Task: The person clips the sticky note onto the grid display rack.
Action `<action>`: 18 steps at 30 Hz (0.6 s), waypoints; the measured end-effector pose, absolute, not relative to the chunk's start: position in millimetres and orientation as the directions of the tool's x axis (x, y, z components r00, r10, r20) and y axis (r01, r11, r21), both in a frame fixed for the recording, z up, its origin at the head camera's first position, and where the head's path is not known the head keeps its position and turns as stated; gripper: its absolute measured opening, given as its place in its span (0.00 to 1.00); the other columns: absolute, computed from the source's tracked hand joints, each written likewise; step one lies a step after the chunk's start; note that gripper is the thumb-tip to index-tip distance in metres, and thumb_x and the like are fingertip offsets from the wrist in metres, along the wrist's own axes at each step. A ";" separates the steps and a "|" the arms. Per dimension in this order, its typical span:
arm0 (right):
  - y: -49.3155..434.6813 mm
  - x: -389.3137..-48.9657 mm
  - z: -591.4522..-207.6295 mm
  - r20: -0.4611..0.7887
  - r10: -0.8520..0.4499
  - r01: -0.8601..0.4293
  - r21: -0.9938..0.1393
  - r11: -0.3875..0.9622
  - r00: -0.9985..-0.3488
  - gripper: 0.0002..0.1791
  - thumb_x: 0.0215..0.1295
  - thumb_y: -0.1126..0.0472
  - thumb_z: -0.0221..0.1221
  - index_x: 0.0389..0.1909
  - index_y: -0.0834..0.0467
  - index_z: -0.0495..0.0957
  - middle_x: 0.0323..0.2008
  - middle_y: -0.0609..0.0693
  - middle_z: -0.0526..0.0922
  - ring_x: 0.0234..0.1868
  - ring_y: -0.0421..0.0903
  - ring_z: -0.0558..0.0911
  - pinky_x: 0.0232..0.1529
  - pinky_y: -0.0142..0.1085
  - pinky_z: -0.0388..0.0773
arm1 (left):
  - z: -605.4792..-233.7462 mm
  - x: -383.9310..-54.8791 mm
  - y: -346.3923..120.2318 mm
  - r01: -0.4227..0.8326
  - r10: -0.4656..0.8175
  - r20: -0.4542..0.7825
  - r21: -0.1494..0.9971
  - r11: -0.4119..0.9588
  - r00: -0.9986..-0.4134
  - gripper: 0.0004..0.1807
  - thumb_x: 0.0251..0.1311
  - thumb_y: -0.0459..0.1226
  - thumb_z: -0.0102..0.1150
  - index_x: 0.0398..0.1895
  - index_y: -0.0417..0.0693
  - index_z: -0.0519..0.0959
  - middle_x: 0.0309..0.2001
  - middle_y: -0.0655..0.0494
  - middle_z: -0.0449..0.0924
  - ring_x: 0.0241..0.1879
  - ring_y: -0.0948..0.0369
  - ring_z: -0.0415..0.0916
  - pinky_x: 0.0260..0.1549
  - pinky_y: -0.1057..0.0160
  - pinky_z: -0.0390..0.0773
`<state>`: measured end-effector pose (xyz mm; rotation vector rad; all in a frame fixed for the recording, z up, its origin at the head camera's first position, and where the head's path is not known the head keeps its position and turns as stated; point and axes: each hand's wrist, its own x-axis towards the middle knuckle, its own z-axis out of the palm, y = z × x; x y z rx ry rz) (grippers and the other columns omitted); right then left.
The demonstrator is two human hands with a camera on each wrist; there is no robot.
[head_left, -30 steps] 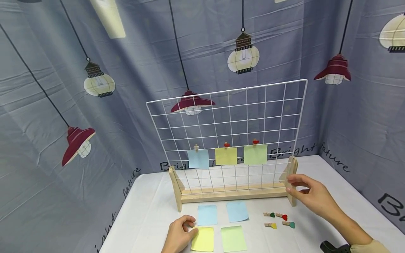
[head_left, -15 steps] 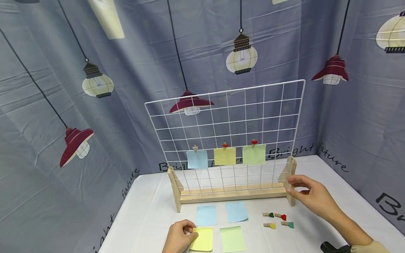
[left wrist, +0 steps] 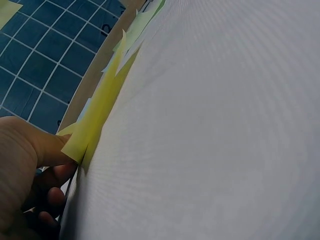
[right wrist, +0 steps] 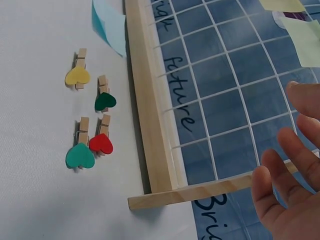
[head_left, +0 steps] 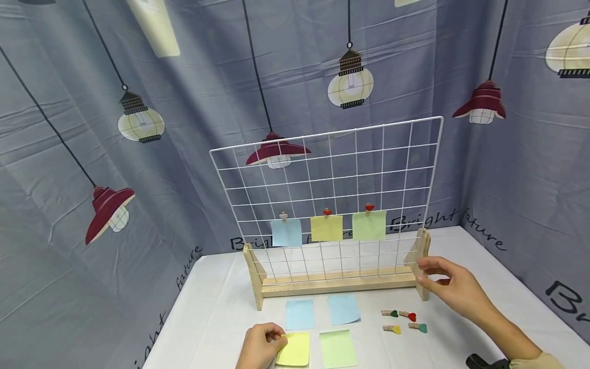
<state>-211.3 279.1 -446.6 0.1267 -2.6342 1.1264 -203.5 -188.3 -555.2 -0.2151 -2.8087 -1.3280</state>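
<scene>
My left hand [head_left: 261, 344] pinches the left edge of a yellow sticky note [head_left: 295, 350] at the front of the table. In the left wrist view the note [left wrist: 95, 120] stands tilted up from the white cloth, its near edge by the thumb. Beside it lies a green sticky note [head_left: 338, 349], with two blue sticky notes [head_left: 299, 314] behind. My right hand [head_left: 454, 287] hovers by the right wooden post of the grid stand, fingers loosely bent and apart, holding nothing. Several small heart clothespins [head_left: 392, 329] lie left of it on the cloth.
A white wire grid [head_left: 322, 179] stands upright in a wooden base [head_left: 341, 283]. Clipped on it by heart pegs hang a blue note [head_left: 287, 233], a yellow note [head_left: 326, 229] and a green note [head_left: 369, 226]. A lamp-patterned curtain [head_left: 193, 205] surrounds the table.
My left fingers have drawn in slightly towards me, and the thumb now overlaps the yellow note's left edge. The right hand stays where it was. The head view has shifted a little.
</scene>
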 end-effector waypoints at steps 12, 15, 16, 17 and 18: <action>278.4 -212.7 -446.5 0.300 0.028 -0.201 -0.703 0.682 -0.954 0.25 0.67 0.50 0.69 0.59 0.58 0.79 0.55 0.57 0.85 0.47 0.31 0.79 0.41 0.28 0.78 | -544.0 -204.7 -188.6 0.156 0.131 0.095 0.771 0.618 -0.987 0.05 0.54 0.35 0.75 0.27 0.54 0.87 0.23 0.66 0.80 0.23 0.69 0.70 0.25 0.69 0.70; 277.6 -212.4 -446.5 0.301 0.028 -0.203 -0.704 0.680 -0.953 0.24 0.67 0.51 0.69 0.59 0.59 0.79 0.54 0.57 0.85 0.47 0.33 0.79 0.40 0.28 0.78 | -539.1 -205.1 -188.1 0.164 0.139 0.099 0.766 0.622 -0.985 0.05 0.55 0.36 0.75 0.28 0.55 0.87 0.25 0.67 0.82 0.26 0.69 0.71 0.28 0.70 0.71; 277.3 -212.2 -446.5 0.299 0.028 -0.200 -0.704 0.681 -0.954 0.24 0.67 0.51 0.69 0.59 0.59 0.79 0.54 0.57 0.85 0.47 0.35 0.80 0.40 0.28 0.78 | -537.0 -205.6 -187.8 0.172 0.143 0.105 0.765 0.620 -0.984 0.05 0.55 0.36 0.75 0.28 0.55 0.87 0.26 0.67 0.83 0.26 0.69 0.72 0.29 0.70 0.71; 277.1 -211.9 -446.4 0.295 0.029 -0.197 -0.704 0.682 -0.955 0.25 0.67 0.51 0.69 0.59 0.59 0.79 0.54 0.57 0.85 0.47 0.36 0.80 0.40 0.28 0.78 | -534.7 -206.2 -187.4 0.180 0.146 0.113 0.765 0.619 -0.983 0.05 0.55 0.36 0.75 0.28 0.55 0.87 0.26 0.67 0.84 0.27 0.70 0.73 0.30 0.70 0.72; 276.8 -211.6 -446.4 0.292 0.029 -0.194 -0.704 0.683 -0.956 0.25 0.67 0.50 0.69 0.59 0.59 0.79 0.54 0.57 0.85 0.47 0.38 0.81 0.40 0.28 0.78 | -532.1 -206.8 -187.0 0.190 0.149 0.124 0.765 0.616 -0.981 0.05 0.55 0.35 0.75 0.29 0.55 0.87 0.27 0.67 0.84 0.27 0.70 0.73 0.30 0.70 0.73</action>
